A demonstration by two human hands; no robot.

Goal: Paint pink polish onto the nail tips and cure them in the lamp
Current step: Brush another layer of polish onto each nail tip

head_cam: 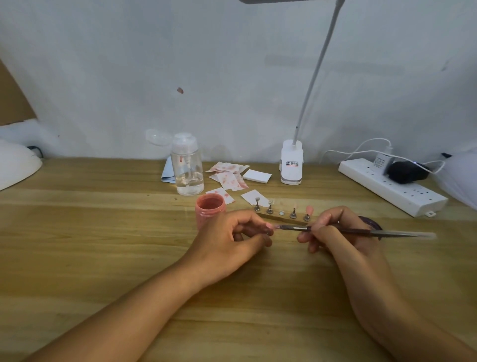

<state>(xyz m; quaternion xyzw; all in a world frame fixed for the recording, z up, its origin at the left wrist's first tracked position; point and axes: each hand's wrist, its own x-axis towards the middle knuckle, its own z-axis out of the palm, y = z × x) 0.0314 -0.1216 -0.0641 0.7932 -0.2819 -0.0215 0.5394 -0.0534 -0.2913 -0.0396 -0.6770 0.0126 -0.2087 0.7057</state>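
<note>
- Pink polish jar [209, 206] is standing open, upright.
- Just right of the jar, I'm pinching a nail tip [270, 226]; the brush [335, 230] is touching it.
- Farther right of the jar, the holder strip [284, 219] is carrying a pink tip [309, 208].

desk-lamp head [271, 1]: cut, top edge | white dome lamp [15, 165]: cut, L edge

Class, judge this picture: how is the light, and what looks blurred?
Head view: soft, even light, faint shadows under the left hand and right hand; the brush looks smeared toward its handle end; the nail tips on the stand are soft.
</note>
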